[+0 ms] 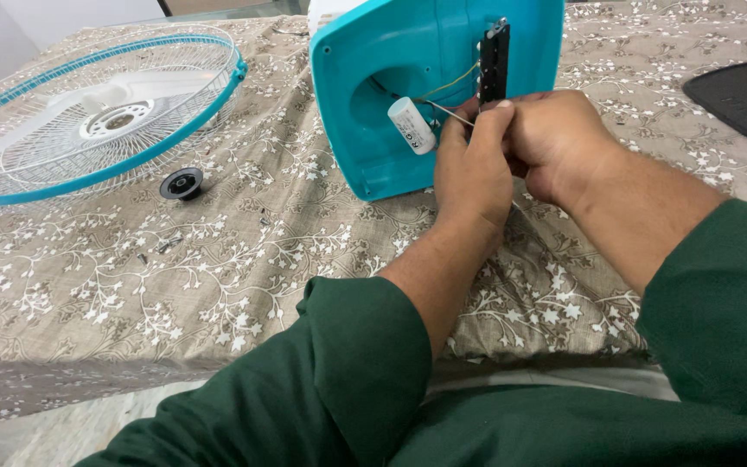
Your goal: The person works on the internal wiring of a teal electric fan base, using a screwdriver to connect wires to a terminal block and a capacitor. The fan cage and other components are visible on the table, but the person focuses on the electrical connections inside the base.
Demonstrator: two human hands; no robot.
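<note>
The teal fan housing (391, 95) lies tipped on the patterned tablecloth (175, 268) with its hollow inner side turned toward the person, and everything here is placed from it. A white cylindrical capacitor (411, 125) hangs at the mouth of the housing's round opening, its long axis slanting from upper left to lower right, its lower end pointing toward the person. Thin wires (451, 111) run from its top rightward to a black switch strip (494, 60) that stands upright on the housing's right part. The left hand (473, 169) sits just right of the capacitor, fingers pressed together and pinching a wire close to the strip. The right hand (555, 143) is curled against the left one, right of the strip; what it grips is hidden. Well left of the housing rests a white wire fan guard (88, 112) with a teal rim, and between them, nearer the guard, a small black round cap (181, 183). A few small screws (166, 246) lie below the cap.
</note>
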